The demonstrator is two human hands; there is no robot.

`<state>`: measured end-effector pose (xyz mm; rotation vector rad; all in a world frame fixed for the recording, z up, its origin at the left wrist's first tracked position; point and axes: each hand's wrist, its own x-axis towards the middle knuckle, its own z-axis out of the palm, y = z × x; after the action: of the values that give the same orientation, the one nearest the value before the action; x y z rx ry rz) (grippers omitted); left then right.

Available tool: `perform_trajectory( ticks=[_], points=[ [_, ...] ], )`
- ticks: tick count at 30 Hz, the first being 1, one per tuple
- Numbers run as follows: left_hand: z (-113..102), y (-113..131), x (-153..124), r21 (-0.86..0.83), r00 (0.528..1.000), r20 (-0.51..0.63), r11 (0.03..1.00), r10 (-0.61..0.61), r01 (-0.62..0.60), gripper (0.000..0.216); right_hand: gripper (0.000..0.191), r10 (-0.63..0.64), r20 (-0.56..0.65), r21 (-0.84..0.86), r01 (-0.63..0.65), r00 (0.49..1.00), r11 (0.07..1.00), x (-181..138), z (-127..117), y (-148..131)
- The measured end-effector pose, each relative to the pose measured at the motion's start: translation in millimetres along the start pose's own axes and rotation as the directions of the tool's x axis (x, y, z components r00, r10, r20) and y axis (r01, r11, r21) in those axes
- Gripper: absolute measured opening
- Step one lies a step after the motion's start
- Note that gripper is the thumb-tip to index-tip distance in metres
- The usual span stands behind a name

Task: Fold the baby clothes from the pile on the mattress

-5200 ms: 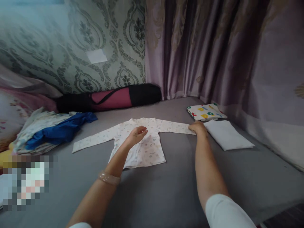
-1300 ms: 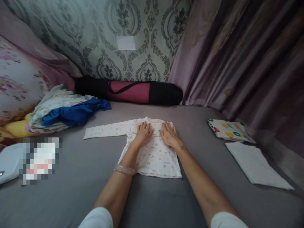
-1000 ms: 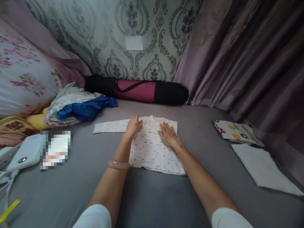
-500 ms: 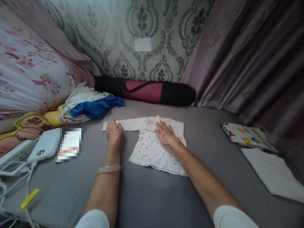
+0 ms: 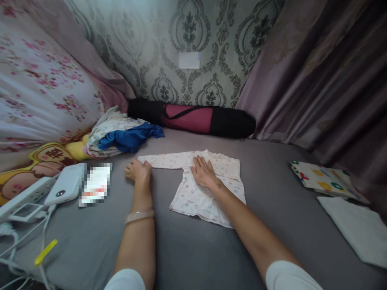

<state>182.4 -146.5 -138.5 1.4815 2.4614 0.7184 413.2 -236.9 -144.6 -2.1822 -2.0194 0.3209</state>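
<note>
A small white long-sleeved shirt (image 5: 208, 199) with a tiny coloured print lies flat on the grey bed sheet. One sleeve stretches out to the left; the other lies folded over the chest. At the cuff of the outstretched sleeve, my left hand (image 5: 138, 170) has its fingers curled closed and covers the cuff's end. My right hand (image 5: 204, 172) rests flat on the upper shirt near the shoulder, fingers extended. A pale bangle (image 5: 139, 216) circles my left forearm.
Left: power bank (image 5: 67, 183), power strip (image 5: 28, 197), cables and a blurred-out card (image 5: 95, 184). Behind them are crumpled clothes (image 5: 130, 137) and a yellow cushion (image 5: 45, 165). A black and maroon bag (image 5: 190, 119) lies along the wall. Folded cloths (image 5: 356, 229) lie right.
My left hand has slid left along the sleeve to its cuff end. My right hand has shifted a little left on the shirt. The whole view has moved slightly.
</note>
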Motion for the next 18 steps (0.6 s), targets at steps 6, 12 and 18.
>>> perform_trajectory(
  ticks=[6,12,18],
  points=[
    [0,3,2,-0.007,0.996,-0.003,0.996,-0.091,0.091,0.041,0.062,0.004,0.045,-0.015,-0.004,0.999,1.0,5,0,-5],
    [2,2,4,-0.013,0.995,-0.012,0.995,-0.1,0.1,0.038,0.058,0.027,-0.052,-0.011,-0.028,0.998,1.0,32,-11,-19],
    [0,2,8,-0.053,0.992,0.029,0.991,-0.121,0.123,0.038,0.062,0.05,-0.029,-0.004,-0.05,0.998,0.999,49,10,-22]
  ],
)
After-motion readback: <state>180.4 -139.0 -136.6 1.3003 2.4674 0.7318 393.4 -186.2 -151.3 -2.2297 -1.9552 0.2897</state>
